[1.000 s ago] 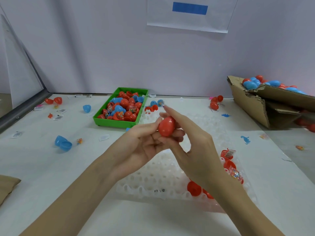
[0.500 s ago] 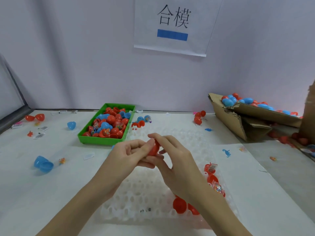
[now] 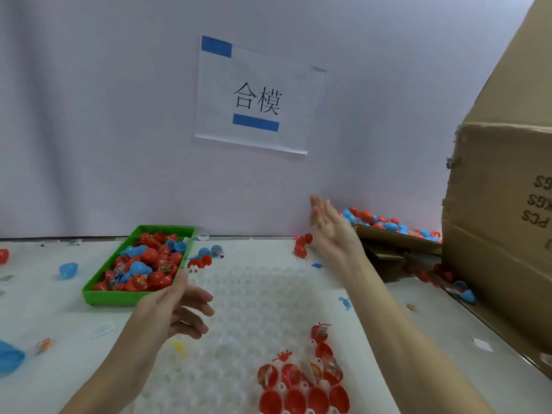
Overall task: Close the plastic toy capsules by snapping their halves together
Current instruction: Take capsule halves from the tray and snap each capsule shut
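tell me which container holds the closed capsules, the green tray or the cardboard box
The cardboard box at the back right: its red and blue capsules are whole eggs. The green tray holds mostly open halves.

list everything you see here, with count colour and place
green tray: one, left, full of red and blue capsules
white grid tray: one, centre
open red halves: several, grid's near right corner
flat carton: one, brown, back right, heaped with red and blue capsules
big box: one, brown, right edge
sign: one, white with blue bars, wall
loose blue capsule: one, table left
left hand: empty, by green tray
right hand: open, raised toward carton
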Action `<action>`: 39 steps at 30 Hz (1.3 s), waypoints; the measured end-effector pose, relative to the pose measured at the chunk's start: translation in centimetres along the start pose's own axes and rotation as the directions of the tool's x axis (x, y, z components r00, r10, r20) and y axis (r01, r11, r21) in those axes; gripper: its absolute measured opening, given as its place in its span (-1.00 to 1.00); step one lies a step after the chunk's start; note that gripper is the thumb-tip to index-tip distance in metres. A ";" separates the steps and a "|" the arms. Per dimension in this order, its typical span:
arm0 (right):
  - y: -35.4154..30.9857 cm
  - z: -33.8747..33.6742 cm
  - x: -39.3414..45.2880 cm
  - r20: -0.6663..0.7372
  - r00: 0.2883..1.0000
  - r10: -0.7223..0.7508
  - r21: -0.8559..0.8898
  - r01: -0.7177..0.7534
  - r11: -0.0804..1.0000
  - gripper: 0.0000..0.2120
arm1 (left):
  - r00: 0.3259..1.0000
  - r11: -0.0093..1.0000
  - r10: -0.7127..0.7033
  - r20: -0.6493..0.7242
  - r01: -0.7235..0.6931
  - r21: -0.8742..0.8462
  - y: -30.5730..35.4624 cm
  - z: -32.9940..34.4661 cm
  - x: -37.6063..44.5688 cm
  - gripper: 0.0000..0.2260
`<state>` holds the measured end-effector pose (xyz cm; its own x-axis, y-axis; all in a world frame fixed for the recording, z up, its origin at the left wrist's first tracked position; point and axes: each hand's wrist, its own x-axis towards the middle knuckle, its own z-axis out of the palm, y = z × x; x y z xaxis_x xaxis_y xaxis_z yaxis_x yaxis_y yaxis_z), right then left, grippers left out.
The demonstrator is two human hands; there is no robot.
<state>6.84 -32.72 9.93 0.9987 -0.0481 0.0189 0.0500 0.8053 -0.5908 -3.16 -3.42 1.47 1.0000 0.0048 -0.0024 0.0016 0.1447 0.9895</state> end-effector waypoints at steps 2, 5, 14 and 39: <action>1.6 -1.3 -0.8 0.025 0.999 0.029 -0.350 -0.018 0.937 -0.66 | 1.000 1.000 0.001 0.009 -0.001 0.007 0.1 0.0 0.0 -0.47; 3.9 -2.6 -3.7 0.128 0.992 0.019 -0.736 0.082 0.672 -0.80 | 0.997 0.995 0.042 0.057 -0.046 0.085 0.2 0.2 -0.6 -0.55; 6.8 -3.4 -8.6 0.349 0.936 0.042 -0.937 0.348 0.042 -0.84 | 0.809 0.711 0.101 0.579 -0.465 0.527 -0.5 2.1 -3.4 -0.85; 7.1 -3.1 -9.7 0.349 0.928 0.130 -0.937 0.347 0.034 -0.80 | 0.862 0.654 0.417 0.290 -0.506 0.563 -1.9 3.1 -3.3 -0.94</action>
<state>-2.50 -28.38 3.07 0.9380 0.2659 0.2223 0.3363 -0.5430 -0.7695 -6.40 -6.83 0.03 0.8637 -0.2223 0.4523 -0.5017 -0.4652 0.7293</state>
